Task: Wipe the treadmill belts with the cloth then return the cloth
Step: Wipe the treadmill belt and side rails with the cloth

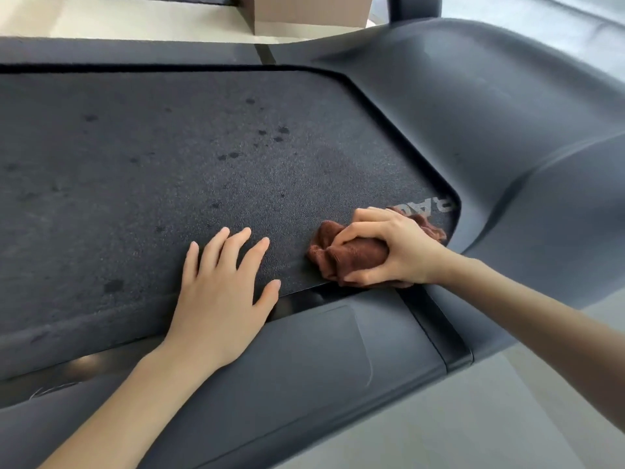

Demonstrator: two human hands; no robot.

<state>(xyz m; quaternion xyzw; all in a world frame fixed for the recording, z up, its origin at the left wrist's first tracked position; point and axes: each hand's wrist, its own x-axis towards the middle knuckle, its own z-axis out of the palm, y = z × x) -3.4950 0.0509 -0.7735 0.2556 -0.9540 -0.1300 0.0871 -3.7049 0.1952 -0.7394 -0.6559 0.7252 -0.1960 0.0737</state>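
Note:
The dark, rough treadmill belt (169, 157) fills the middle of the view, speckled with darker wet spots. A bunched brown cloth (351, 255) lies on the belt's near right corner, partly covering grey lettering. My right hand (389, 248) grips the cloth from above, fingers curled round it. My left hand (220, 289) rests flat on the belt's near edge just left of the cloth, fingers straight and spread.
A smooth dark plastic side rail (304, 360) runs along the near edge, and the motor cover (490, 113) rises at the right. A cardboard box (304, 11) stands on the pale floor beyond the treadmill. Pale floor (507, 418) shows at the lower right.

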